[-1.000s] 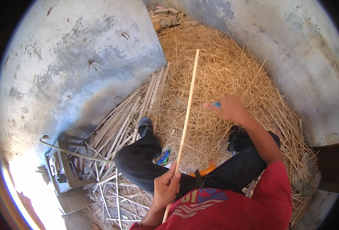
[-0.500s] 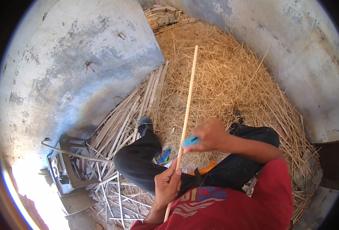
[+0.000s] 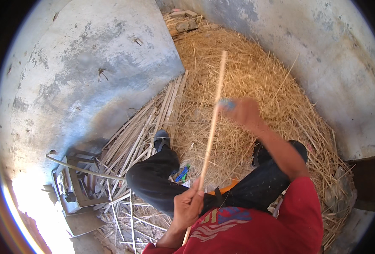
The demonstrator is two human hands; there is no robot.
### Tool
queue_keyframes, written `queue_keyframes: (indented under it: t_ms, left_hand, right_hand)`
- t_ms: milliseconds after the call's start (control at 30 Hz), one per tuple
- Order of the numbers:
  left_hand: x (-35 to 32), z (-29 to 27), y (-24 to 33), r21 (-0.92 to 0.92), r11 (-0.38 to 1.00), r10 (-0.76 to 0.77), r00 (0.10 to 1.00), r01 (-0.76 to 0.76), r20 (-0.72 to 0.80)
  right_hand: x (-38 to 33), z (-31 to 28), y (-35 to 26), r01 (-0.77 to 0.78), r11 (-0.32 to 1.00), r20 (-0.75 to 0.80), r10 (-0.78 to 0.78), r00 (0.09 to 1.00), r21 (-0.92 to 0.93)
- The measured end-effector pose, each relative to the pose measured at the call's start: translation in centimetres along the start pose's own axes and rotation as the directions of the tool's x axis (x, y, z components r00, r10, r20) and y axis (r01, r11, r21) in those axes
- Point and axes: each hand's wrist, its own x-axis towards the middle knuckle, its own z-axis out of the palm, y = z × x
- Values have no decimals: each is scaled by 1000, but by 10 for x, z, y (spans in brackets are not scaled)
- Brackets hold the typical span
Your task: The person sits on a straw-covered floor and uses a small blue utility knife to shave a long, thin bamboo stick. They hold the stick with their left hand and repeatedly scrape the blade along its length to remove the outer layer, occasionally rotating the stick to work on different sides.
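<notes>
Pale wood stick [image 3: 212, 131], slightly blurred, slants from 1 o'clock down to 6 o'clock, between the knees. Left hand [image 3: 188, 205] at 6 o'clock, fingers wrapped tight round its lower part. Right hand [image 3: 246, 113] between 2 and 3 o'clock, motion-blurred, fist closed on a small blue tool [image 3: 227, 104] at the stick's edge; can't tell if it's touching. Black trousers [image 3: 151, 182] at 7 and 4 o'clock, red shirt [image 3: 272, 226] at 5. Orange item [image 3: 229, 186] at 5 o'clock, partly hidden. Open grey box frame [image 3: 72, 207] at 8 o'clock, thin scraps [image 3: 88, 184] inside, contents otherwise unclear; curved pole [image 3: 86, 171] across it. Slats [image 3: 147, 120] heaped at 10 o'clock. Straw [image 3: 238, 72] spread 12 to 4. Stained walls [image 3: 94, 46] at 11 and 2.
</notes>
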Motion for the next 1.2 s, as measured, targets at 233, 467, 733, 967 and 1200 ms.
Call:
queue_keyframes:
  t_ms: [233, 467, 733, 967, 1200]
  left_hand:
    - [-4, -8, -7, -67, 998, 0, 1000, -1, -18]
    - [-6, -6, -11, -81, 997, -16, 999, 18, 30]
    - [-34, -7, -16, 125, 986, -122, 988, 110, 94]
    - [-32, -15, -10, 230, 966, -117, 993, 121, -31]
    - [-1, -9, 5, 155, 988, -8, 999, 15, -47]
  right_hand:
    - [-65, -5, -48, 572, 803, -140, -555, 820, 168]
    - [-25, 20, -2, 319, 927, -220, -275, 936, 197]
    - [41, -3, 83, -225, 967, -160, 243, 957, 124]
    - [44, -3, 108, -359, 910, -36, 374, 927, 209]
    - [-65, 0, -39, 519, 832, -165, -493, 854, 195]
